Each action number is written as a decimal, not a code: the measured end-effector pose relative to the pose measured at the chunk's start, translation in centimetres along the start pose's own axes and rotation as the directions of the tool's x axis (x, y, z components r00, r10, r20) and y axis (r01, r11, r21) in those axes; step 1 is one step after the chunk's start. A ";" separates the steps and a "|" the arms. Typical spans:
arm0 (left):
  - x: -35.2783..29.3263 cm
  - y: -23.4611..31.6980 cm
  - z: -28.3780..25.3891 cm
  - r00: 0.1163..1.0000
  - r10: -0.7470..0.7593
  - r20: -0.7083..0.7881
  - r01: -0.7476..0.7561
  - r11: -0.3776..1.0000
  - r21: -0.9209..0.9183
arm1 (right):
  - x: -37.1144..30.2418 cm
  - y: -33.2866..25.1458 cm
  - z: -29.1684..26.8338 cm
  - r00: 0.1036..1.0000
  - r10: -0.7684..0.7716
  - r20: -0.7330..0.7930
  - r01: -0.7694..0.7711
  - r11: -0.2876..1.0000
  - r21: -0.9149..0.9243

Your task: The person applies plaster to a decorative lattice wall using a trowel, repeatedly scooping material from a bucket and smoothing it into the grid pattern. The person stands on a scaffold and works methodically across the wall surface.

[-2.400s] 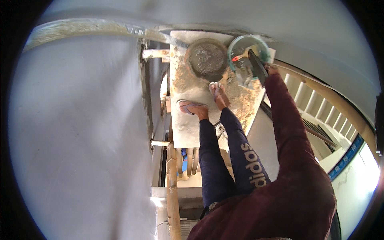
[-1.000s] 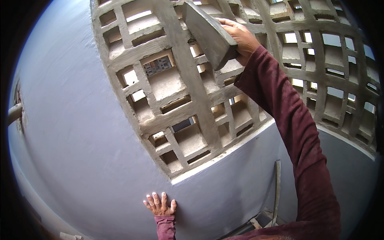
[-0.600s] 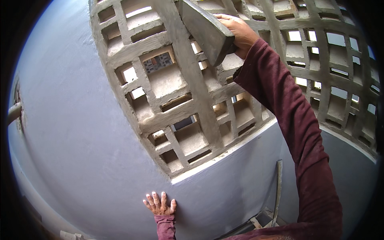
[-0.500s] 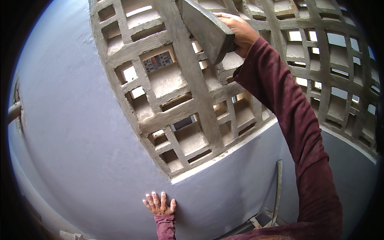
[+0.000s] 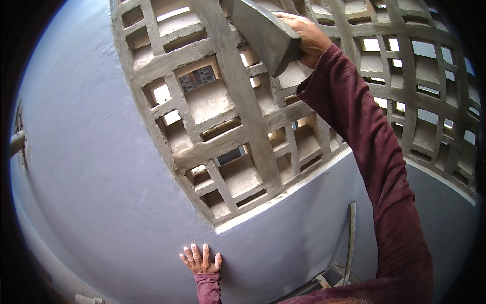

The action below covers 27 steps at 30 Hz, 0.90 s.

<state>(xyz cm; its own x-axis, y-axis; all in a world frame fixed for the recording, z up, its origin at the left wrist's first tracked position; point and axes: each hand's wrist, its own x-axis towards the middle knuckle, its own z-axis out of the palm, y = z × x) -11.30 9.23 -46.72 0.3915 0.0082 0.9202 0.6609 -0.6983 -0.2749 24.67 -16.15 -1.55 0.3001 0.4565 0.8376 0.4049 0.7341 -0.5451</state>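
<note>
At the top of the view my right hand [image 5: 309, 38] is closed on a grey plastering float [image 5: 263, 38]. The handle is hidden behind the fingers and the board. The float is tilted, with its long edge close to the ribs of a cement lattice wall [image 5: 250, 111]; whether it touches them I cannot tell. Low in the view, my left hand [image 5: 201, 261] lies flat with spread fingers on the smooth bluish-grey plastered wall [image 5: 116, 192], below the lattice's lower corner. It holds nothing.
A second lattice panel [image 5: 405, 86] stands at the right, meeting the first at a corner. A pale ledge [image 5: 288, 191] runs under the lattice. One narrow upright strip [image 5: 350, 243] leans in the lower right corner. A pipe stub [image 5: 17, 142] sticks out at the far left.
My right hand and the float have shifted slightly up and to the right. My left hand stays flat on the wall.
</note>
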 end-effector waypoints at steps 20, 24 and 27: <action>0.0 0.0 0.0 1.000 0.028 -0.002 -0.028 0.999 0.038 | -0.1 1.5 1.5 0.649 -0.727 0.226 0.456 0.134 -0.880; 0.4 0.2 0.0 1.000 0.030 -0.004 -0.030 0.999 0.036 | 1.4 2.2 0.9 0.663 -0.693 0.283 0.415 0.026 -0.910; 0.4 0.3 0.1 1.000 0.024 0.004 -0.024 0.999 0.031 | 0.9 2.6 0.5 0.667 -0.647 0.368 0.492 0.012 -0.871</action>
<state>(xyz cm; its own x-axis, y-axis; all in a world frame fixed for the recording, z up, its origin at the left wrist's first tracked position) -10.90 9.09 -46.42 0.4096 -0.0062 0.9122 0.6705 -0.6760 -0.3056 25.54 -13.62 -2.21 -0.3800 0.0146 0.9249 0.9043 -0.2044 0.3748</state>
